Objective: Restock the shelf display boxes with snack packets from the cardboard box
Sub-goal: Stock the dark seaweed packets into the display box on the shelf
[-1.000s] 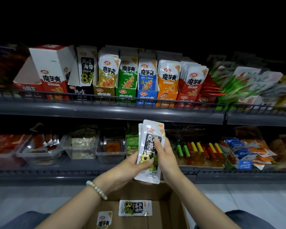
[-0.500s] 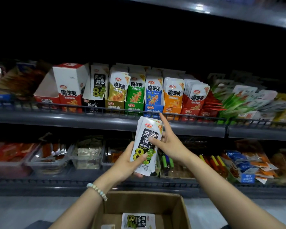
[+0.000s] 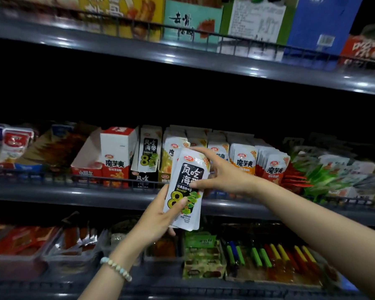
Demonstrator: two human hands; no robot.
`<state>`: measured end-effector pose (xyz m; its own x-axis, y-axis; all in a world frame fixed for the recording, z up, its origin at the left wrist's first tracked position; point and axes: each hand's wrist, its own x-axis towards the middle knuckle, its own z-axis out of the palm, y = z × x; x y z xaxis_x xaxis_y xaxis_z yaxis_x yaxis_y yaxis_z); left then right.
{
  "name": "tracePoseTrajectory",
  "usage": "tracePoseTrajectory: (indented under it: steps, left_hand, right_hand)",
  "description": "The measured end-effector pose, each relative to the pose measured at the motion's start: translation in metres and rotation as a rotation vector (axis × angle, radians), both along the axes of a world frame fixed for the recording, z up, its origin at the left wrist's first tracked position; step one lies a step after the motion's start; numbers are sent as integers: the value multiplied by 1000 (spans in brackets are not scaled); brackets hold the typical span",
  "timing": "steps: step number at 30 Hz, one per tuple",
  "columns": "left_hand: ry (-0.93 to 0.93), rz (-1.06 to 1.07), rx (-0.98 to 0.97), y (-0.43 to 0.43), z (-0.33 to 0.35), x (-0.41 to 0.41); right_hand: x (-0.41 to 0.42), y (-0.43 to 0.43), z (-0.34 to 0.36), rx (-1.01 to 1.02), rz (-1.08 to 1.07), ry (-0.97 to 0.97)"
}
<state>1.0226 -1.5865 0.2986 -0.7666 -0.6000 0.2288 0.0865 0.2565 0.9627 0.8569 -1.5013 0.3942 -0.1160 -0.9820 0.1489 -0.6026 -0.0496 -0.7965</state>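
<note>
A: How is it gripped?
B: Both hands are on the stack of kelp packets (image 3: pixel 185 189). The left hand (image 3: pixel 158 219) cups its lower end with the thumb laid across the front. The right hand (image 3: pixel 223 176) pinches the upper right edge, forefinger stretched over the top.
A: Where is the stack?
B: Upright in the air in front of the middle shelf (image 3: pixel 74 192), covering part of the yellow display box (image 3: pixel 167 161). I can't see it touching any box.
A: Which step is this?
B: Bringing it up to the shelf, I'd judge; nothing is slotted in yet. The black display box (image 3: pixel 143 177) just to the left carries the same print, so it looks like the target.
A: What does the next move need?
B: A shift left with the stack kept square, then lowering it bottom-first behind that box's low front wall. Slick pouches may fan out if either grip loosens.
</note>
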Motion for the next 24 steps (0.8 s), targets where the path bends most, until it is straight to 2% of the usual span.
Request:
tracePoseTrajectory:
  steps: [3, 10, 13, 16, 20, 24]
  left_hand:
    - [23, 14, -81, -17, 18, 4]
    - [73, 161, -262, -65, 44, 5]
    - [150, 227, -220, -79, 45, 3]
    - [166, 429, -253, -97, 40, 4]
    - [175, 832, -475, -122, 27, 2]
    - [-27, 886, -590, -145, 7, -6]
  right_hand:
    - [6, -22, 21, -39, -12, 88]
    - [5, -75, 49, -40, 47, 3]
    - [-1, -96, 47, -54, 31, 6]
    - [-13, -114, 44, -70, -13, -42]
    - [-32, -141, 46, -144, -154, -88]
    - [-37, -168, 46, -260, -253, -88]
